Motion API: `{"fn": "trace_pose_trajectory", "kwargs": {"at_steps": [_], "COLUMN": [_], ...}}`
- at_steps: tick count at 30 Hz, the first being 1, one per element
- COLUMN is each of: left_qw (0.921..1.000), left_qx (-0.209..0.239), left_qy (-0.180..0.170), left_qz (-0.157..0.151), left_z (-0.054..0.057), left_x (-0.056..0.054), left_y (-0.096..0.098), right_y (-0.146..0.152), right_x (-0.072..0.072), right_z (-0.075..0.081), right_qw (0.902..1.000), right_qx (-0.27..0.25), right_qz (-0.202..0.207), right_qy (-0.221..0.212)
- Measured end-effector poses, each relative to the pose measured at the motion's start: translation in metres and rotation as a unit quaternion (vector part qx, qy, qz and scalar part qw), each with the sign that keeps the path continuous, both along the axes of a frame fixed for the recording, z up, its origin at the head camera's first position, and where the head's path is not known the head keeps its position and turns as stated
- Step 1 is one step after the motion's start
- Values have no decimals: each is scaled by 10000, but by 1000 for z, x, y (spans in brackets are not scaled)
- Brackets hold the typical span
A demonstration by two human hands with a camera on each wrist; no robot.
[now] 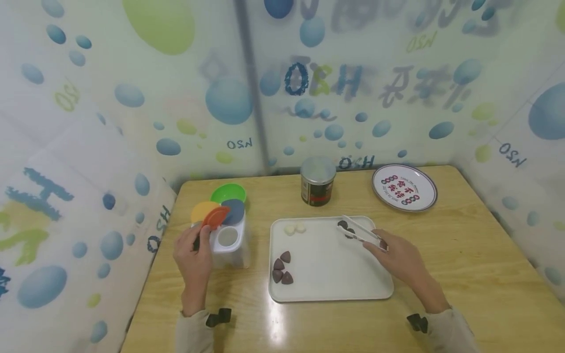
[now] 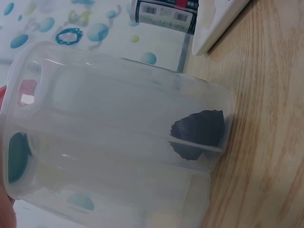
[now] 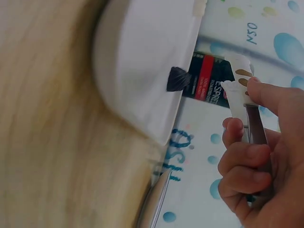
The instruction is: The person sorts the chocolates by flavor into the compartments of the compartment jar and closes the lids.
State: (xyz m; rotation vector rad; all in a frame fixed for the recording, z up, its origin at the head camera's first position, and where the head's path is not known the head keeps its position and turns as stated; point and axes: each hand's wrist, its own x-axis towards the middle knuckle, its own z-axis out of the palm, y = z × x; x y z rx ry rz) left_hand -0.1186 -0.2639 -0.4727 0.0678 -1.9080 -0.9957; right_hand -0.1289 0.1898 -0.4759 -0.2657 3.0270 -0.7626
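Observation:
My left hand (image 1: 194,252) pinches the raised orange lid (image 1: 216,217) of a clear box (image 2: 118,114) with several compartments. Beside that lid a round opening (image 1: 227,237) shows in the white top; green, yellow and blue lids stand around it. Dark ridged pieces (image 2: 202,130) lie at the bottom of one compartment. In my right hand (image 1: 399,257) are tongs (image 3: 254,118) with white tips and metal arms. The tips are spread over the tray, right at dark pieces (image 1: 350,234) at its far right; in the right wrist view nothing shows between them.
The white tray (image 1: 328,267) also carries several brown wedge-shaped pieces (image 1: 278,264) at the left and two pale pieces (image 1: 295,229) at the back. Behind it stands a dark can (image 1: 318,181) with a silvery lid. A printed white plate (image 1: 404,188) lies at the back right.

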Motion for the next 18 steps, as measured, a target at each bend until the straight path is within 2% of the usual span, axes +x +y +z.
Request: {"fn": "trace_pose_trajectory", "kwargs": {"at_steps": [7, 13, 18], "left_qw": [9999, 10000, 10000], "left_qx": [41, 13, -29], "left_qy": [-153, 45, 33], "left_qz": [-18, -65, -75], "left_z": [-1, 0, 0], "left_x": [0, 0, 0], "left_y": [0, 0, 0], "right_y": [16, 18, 17], "right_x": [1, 1, 2], "right_z": [-11, -18, -23], "right_qw": [9993, 9977, 9984], "right_qx": [86, 136, 145], "right_qz": [-213, -216, -153], "right_qy": [-307, -630, -515]}}
